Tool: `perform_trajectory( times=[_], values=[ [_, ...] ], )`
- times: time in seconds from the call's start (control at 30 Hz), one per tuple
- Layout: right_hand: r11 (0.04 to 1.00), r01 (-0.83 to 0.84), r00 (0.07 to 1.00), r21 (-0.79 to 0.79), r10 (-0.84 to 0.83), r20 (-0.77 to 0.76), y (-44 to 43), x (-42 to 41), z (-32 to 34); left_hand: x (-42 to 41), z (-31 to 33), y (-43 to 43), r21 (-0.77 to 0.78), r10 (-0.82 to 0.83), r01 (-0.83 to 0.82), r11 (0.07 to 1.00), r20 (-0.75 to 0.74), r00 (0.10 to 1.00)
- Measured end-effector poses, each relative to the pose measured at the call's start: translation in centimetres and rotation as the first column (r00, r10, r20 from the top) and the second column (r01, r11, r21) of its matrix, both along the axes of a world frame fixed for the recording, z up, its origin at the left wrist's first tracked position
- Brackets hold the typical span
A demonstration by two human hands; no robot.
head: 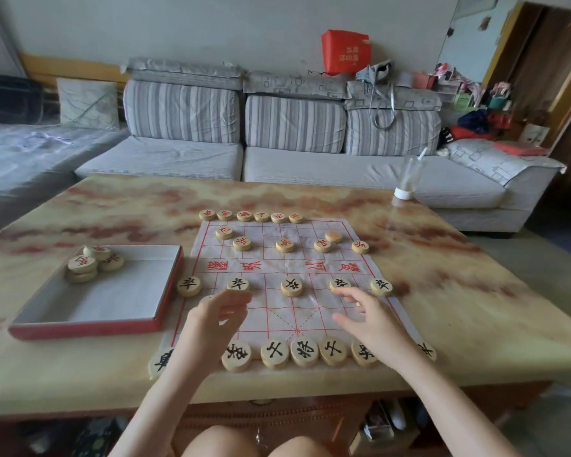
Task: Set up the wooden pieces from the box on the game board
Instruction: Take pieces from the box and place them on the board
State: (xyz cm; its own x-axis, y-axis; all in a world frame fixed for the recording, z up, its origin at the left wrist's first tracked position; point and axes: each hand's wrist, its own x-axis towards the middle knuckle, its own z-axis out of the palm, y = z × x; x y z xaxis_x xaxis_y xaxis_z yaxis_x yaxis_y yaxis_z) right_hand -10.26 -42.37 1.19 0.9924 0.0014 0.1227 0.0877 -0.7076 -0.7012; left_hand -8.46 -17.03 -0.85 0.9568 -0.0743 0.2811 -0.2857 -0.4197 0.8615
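Note:
A paper game board [277, 268] with red lines lies on the marble-look table. Round wooden pieces with black characters form a row along its near edge [304, 351], and a second row [291, 287] sits mid-board. Red-character pieces [244, 216] line the far edge, and others [285, 245] stand a little in front of them. A red-rimmed box [89, 328] to the left of the board holds several pieces [83, 263] in its far corner. My left hand [218, 313] hovers over the board's near left, fingers loosely curved and blurred. My right hand [366, 316] reaches forward, its fingertips at a black piece [340, 284].
A glass with a straw [409, 179] stands at the table's far right edge. A grey striped sofa [277, 159] runs behind the table. The table's near edge [310, 387] lies just past the closest row of pieces, with my knees below it.

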Motion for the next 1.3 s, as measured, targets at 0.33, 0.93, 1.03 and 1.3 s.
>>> perform_trajectory(
  times=[0.33,0.93,1.03,1.3],
  values=[
    [0.97,-0.24,0.969,0.037,0.242,-0.05,11.2,4.7,-0.2,1.7,-0.9,10.6,0.167,0.29,-0.296,0.941,0.058,0.955],
    [0.83,-0.539,0.842,-0.142,0.536,-0.062,30.9,16.2,-1.8,12.0,-1.8,24.5,0.487,0.53,-0.535,0.69,0.163,0.832],
    [0.809,-0.559,0.829,-0.184,0.553,-0.084,33.1,18.3,-2.5,13.2,-1.9,25.2,0.505,0.498,-0.476,0.72,0.102,0.861],
    [0.791,-0.575,0.816,-0.209,0.571,-0.085,38.1,22.0,-3.7,14.3,-3.3,26.0,0.568,0.438,-0.434,0.699,0.141,0.888]
  ],
)
